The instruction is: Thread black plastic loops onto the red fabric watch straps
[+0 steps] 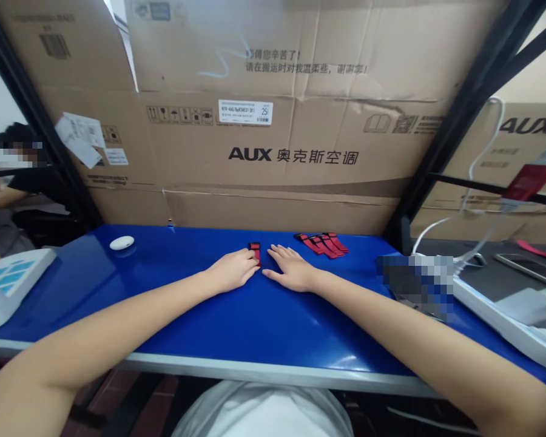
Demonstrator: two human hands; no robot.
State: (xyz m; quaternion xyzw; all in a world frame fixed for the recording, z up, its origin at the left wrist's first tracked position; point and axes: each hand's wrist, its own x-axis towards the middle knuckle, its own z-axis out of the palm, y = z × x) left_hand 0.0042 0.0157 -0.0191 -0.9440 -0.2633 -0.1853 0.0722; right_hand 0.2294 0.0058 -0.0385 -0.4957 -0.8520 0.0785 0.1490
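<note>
Closest in there's just the person's white top and the front edge of the blue desk (236,328), with both forearms stretched out over it. The left hand (233,271) and right hand (291,270) lie palm-down side by side, fingers loose and open, gripping nothing. The small red strap (255,250) sits just past them, touching the left fingertips and a bit apart from the right. So it looks like a resting or lining-up moment, not a hold. Since the strap lies flat, lifting it would take a fingertip pinch at its edge. Farther right is a pile of red straps (324,244), with a white oval gadget (121,243) off to the left and AUX cardboard boxes (273,121) behind. The strap's near end is hidden by the fingers, and any buckle is too small to make out.
</note>
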